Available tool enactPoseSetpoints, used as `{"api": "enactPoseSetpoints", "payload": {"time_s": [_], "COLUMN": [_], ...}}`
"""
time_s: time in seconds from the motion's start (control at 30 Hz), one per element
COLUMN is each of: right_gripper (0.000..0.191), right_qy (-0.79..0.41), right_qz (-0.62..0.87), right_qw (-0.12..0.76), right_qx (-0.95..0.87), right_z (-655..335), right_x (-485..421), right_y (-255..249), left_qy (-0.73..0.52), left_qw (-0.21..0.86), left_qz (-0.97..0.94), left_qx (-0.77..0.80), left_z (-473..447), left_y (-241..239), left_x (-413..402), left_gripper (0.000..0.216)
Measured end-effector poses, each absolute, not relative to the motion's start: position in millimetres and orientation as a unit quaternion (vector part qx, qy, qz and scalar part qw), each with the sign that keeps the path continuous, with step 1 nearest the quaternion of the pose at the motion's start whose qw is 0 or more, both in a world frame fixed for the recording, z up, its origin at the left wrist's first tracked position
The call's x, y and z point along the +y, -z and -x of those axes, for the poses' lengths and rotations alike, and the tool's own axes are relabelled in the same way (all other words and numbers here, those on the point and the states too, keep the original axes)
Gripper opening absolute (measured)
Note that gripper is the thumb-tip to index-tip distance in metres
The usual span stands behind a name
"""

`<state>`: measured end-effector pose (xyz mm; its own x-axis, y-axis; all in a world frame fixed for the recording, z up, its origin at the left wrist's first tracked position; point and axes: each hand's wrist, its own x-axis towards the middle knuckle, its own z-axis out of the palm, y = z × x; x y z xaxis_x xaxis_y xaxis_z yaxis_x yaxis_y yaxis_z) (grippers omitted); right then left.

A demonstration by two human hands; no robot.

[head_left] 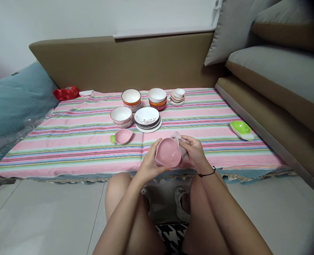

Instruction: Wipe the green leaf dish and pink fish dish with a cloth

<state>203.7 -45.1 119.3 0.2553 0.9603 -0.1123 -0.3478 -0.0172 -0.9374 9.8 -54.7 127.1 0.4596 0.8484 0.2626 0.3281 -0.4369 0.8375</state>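
Observation:
My left hand (pixel 150 164) grips the left side of a pink bowl (pixel 168 152), its inside facing me, above the front edge of the striped cloth. Between the fingers of my right hand (pixel 195 150) is a pale tissue or thin cloth (pixel 182 146), pressed against the bowl's right rim. Left of my hands lies a small pink dish (pixel 123 136) with a green leaf-shaped handle. Just beyond them sits a stack of plates (pixel 147 117), the top one white with a floral pattern. A green dish (pixel 241 129) with a pale rim rests far to the right.
Bowl stacks (pixel 131 96) (pixel 157 95) and a white bowl (pixel 122 115) stand behind on the striped cloth (pixel 88 141). Small dishes (pixel 177 95) are piled at back right. A red package (pixel 66 93) lies at back left. Cushions (pixel 284 71) rise on the right, a blue pillow (pixel 18 99) on the left.

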Motion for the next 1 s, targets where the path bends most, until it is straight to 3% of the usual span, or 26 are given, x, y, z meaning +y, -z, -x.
{"api": "enactPoseSetpoints", "payload": {"time_s": [0.27, 0.47, 0.67, 1.0], "right_gripper": [0.031, 0.047, 0.032, 0.031], "right_qy": [-0.492, -0.526, -0.509, -0.549], "right_qz": [0.515, 0.501, 0.528, 0.499], "right_qw": [0.626, 0.616, 0.625, 0.631], "right_qx": [-0.317, -0.305, -0.268, -0.228], "right_z": [-202, -202, -199, -192], "right_x": [-46, -43, -44, -44], "right_y": [-119, -117, -117, -117], "left_qy": [-0.343, -0.373, -0.394, -0.445], "left_qw": [0.355, 0.344, 0.347, 0.345], "left_qz": [-0.786, -0.759, -0.728, -0.683], "left_qx": [0.373, 0.409, 0.441, 0.465], "left_z": [-14, -13, -16, -19], "left_y": [-125, -119, -123, -121], "left_x": [-56, -52, -52, -53], "left_gripper": [0.104, 0.102, 0.101, 0.098]}}
